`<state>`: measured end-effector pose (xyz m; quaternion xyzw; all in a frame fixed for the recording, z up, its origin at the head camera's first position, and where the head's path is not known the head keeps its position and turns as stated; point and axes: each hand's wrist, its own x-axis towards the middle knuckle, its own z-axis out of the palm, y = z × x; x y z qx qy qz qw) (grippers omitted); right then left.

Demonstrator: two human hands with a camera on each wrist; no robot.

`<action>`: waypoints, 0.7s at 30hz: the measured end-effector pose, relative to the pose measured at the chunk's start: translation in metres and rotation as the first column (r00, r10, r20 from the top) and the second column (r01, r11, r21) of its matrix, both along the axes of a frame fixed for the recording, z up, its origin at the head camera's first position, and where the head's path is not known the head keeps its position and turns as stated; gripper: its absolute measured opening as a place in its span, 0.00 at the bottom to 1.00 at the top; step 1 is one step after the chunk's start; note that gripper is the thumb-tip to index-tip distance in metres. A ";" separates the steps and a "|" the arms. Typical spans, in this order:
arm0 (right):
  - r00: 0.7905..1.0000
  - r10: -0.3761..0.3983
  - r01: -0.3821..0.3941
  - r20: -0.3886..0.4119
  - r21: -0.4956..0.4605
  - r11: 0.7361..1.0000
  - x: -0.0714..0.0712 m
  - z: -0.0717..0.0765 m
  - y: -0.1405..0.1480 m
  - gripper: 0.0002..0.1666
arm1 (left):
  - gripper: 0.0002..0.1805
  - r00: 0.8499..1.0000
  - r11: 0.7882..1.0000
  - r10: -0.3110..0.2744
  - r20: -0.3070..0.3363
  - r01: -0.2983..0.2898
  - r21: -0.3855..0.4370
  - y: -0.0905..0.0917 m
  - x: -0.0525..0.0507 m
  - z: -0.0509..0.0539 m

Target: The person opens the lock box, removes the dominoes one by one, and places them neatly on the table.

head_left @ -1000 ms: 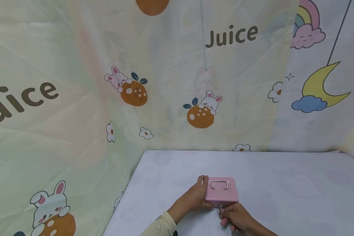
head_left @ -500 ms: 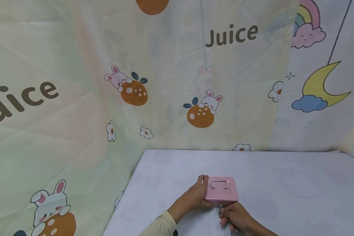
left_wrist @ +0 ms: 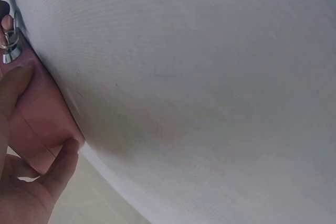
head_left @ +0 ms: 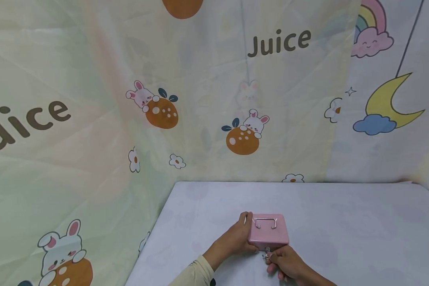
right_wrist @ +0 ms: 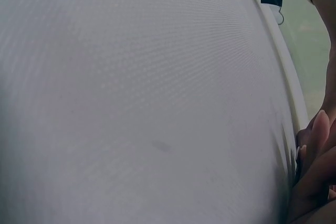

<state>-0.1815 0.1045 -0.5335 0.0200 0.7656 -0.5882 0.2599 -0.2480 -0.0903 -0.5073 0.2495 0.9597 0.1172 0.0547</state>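
A pink box (head_left: 269, 232) with a wire handle (head_left: 265, 223) on its lid sits on the white table. My left hand (head_left: 237, 238) grips its left side, fingers at the back corner and thumb along the front; the left wrist view shows the thumb close to the silver lock (left_wrist: 11, 53) on the pink box (left_wrist: 39, 108). At the front, my right hand (head_left: 287, 262) pinches a small metal key (head_left: 266, 257) at the lock, its tip hidden. In the right wrist view only curled fingers (right_wrist: 317, 140) show at the right edge.
The white table (head_left: 343, 222) extends behind and to the right of the box. Printed cloth (head_left: 200, 99) with rabbits, fruit and a moon hangs at the back and left. A cream sleeve (head_left: 194, 274) covers the left forearm.
The metal piece at my right fingertips has turned slightly and shows a little more. Box and left hand hold their place.
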 end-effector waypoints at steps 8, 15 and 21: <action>1.000 -0.004 0.004 -0.002 0.007 1.000 0.000 0.002 -0.001 0.15 | 0.65 1.000 1.000 0.006 0.008 -0.006 0.007 0.000 -0.001 0.000; 1.000 0.009 -0.009 -0.003 -0.018 1.000 0.001 0.003 0.000 0.15 | 0.65 1.000 1.000 0.003 0.009 -0.003 0.019 -0.001 -0.001 -0.001; 0.999 0.030 -0.028 0.032 -0.063 0.998 0.000 0.002 0.003 0.16 | 0.65 1.000 0.999 -0.006 0.007 0.005 0.032 -0.002 -0.001 -0.003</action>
